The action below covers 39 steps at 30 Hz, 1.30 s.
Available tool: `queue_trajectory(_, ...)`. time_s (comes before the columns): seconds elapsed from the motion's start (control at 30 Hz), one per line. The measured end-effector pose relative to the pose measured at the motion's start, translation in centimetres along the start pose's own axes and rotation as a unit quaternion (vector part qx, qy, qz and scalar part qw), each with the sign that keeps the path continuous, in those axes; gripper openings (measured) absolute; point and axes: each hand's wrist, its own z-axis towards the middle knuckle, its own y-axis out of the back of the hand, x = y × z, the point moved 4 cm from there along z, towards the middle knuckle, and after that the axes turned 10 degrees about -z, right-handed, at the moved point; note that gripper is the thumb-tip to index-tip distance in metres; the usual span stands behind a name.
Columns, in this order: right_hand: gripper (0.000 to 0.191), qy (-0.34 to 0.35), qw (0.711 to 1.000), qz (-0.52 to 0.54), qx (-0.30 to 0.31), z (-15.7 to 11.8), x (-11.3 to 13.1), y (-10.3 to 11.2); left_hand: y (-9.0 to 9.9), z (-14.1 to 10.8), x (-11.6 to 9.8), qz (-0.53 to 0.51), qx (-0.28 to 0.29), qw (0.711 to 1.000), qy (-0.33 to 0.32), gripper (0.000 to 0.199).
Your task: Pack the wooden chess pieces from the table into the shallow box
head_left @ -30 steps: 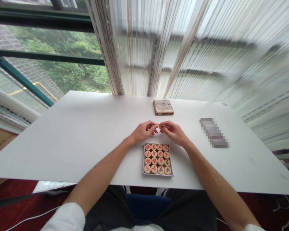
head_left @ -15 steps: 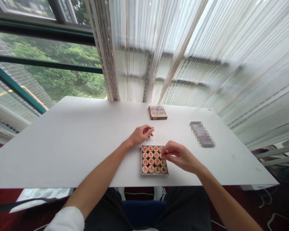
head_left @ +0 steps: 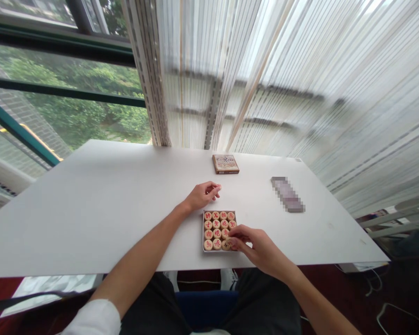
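A shallow white box holds rows of round wooden Chinese chess pieces, most with red characters. At least one piece in the front row has a black character. My right hand is over the box's front right corner, thumb and fingers pinched on a chess piece there. Its fingers partly cover the pieces in that corner. Beyond the box's back edge, my left hand rests near the tabletop, fingers curled around a small chess piece at the fingertips.
On the white table, a flat printed box lid lies behind my left hand. A pixelated flat object lies to the right. String curtains hang at the table's far edge, with a window on the left.
My right hand has moved from the box's right side, second row, to its front right corner, uncovering the upper right pieces. My left hand stays nearly still. The whole view has shifted slightly.
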Motion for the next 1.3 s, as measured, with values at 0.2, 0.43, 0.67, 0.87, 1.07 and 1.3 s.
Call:
queue_trajectory(0.2,0.008,0.001,0.997,-0.072,-0.028,-0.1,0.1,-0.7,0.0,0.0,0.1,0.000,0.002,1.000,-0.001,0.042)
queue_trajectory(0.43,0.006,0.024,0.988,-0.137,-0.065,0.2,-0.7,-1.4,0.0,0.0,0.0,0.003,0.000,1.000,0.000,0.042)
queue_trajectory(0.67,0.014,0.046,0.983,-0.158,-0.084,0.1,-0.9,-2.0,0.0,-0.1,-0.2,0.006,0.001,1.000,-0.004,0.041)
queue_trajectory(0.87,0.017,0.063,0.974,-0.158,-0.147,0.9,-0.6,0.0,0.0,-0.1,-0.5,0.029,-0.020,0.999,-0.026,0.038)
queue_trajectory(1.07,0.019,0.095,0.965,-0.140,-0.199,7.2,-0.9,3.7,2.0,0.2,-0.9,0.113,-0.129,0.982,-0.074,0.029)
queue_trajectory(1.3,0.019,0.122,0.969,-0.129,-0.172,16.1,-4.6,4.2,3.1,0.2,-0.9,0.243,-0.119,0.956,-0.113,0.028)
